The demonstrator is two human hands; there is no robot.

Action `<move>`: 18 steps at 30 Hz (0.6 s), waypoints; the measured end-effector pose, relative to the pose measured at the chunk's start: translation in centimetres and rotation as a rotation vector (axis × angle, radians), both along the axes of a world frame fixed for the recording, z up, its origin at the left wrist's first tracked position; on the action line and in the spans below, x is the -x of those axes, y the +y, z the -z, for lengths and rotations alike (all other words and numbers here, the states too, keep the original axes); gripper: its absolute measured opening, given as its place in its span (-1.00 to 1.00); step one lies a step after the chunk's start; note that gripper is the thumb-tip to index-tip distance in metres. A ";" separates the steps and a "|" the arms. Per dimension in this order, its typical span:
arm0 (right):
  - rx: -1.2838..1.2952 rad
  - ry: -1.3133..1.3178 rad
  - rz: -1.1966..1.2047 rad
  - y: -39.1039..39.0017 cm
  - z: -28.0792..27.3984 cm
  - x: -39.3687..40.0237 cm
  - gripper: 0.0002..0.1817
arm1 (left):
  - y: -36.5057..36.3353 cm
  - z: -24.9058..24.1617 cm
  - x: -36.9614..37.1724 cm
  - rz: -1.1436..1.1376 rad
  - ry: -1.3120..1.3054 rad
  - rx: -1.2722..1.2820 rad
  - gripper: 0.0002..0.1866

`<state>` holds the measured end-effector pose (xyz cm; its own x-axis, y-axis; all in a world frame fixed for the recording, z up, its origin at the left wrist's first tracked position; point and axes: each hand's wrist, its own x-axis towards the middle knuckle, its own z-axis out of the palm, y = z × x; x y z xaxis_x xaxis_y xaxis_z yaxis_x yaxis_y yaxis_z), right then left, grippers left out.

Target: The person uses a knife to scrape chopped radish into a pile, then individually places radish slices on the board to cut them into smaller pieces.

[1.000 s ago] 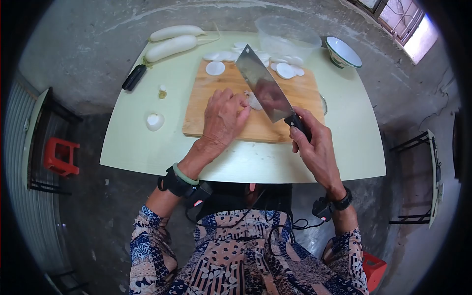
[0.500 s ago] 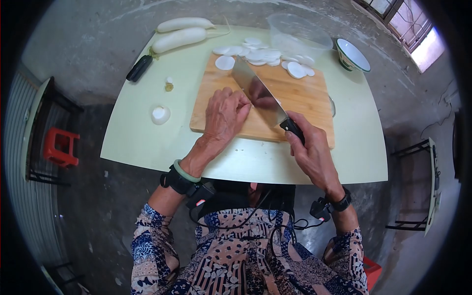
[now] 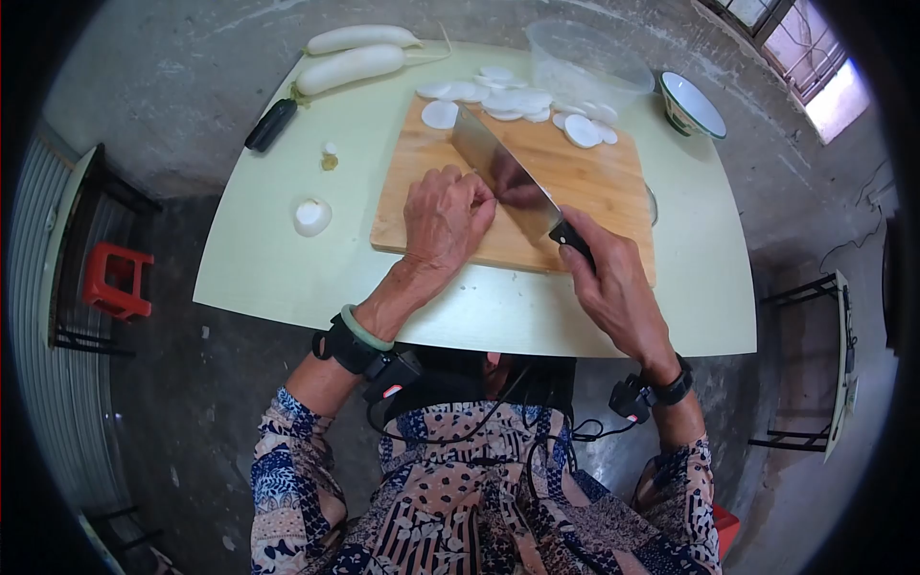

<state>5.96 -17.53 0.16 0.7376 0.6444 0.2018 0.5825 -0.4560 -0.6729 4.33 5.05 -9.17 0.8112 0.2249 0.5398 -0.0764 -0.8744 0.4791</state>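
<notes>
My right hand (image 3: 618, 280) is wrapped round the black handle of a cleaver (image 3: 500, 165), whose broad blade slants up and left over the wooden cutting board (image 3: 599, 196). My left hand (image 3: 443, 220) rests on the board with its fingers curled and thumb pressed in, close beside the blade. Whatever those fingers pinch is hidden from view. Thin round white radish slices (image 3: 517, 102) lie overlapping along the board's far edge, and one slice (image 3: 440, 115) sits apart near the cleaver's tip.
Whole white radishes (image 3: 353, 69) lie at the back left by a dark elongated object (image 3: 270, 126). Small pale pieces (image 3: 330, 162) and a small white bowl (image 3: 311, 218) stand left of the board. A clear plastic container (image 3: 589, 59) and a green-rimmed bowl (image 3: 692, 107) are at the back right.
My left fingertips have shifted slightly right along the blade. The cleaver stays at nearly the same slant, still in my right hand. The radish slices have not been moved.
</notes>
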 end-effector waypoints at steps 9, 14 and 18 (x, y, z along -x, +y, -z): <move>0.041 -0.114 -0.044 0.3 0.6 -0.4 -0.58 | -0.2 0.2 0.0 0.004 -0.019 0.015 -0.90; -0.033 -0.061 0.045 -0.6 -0.9 0.3 -0.59 | 0.1 0.2 -0.3 0.061 -0.077 0.036 -0.92; -0.017 -0.034 0.137 -3.1 -1.5 0.5 -0.58 | 0.0 -0.3 -0.4 0.092 -0.081 0.141 -0.92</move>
<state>5.42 -20.58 1.69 0.8106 0.5347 0.2388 0.5387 -0.5211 -0.6620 4.71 5.06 -8.86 0.7871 0.2301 0.5723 -0.1958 -0.7866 0.5855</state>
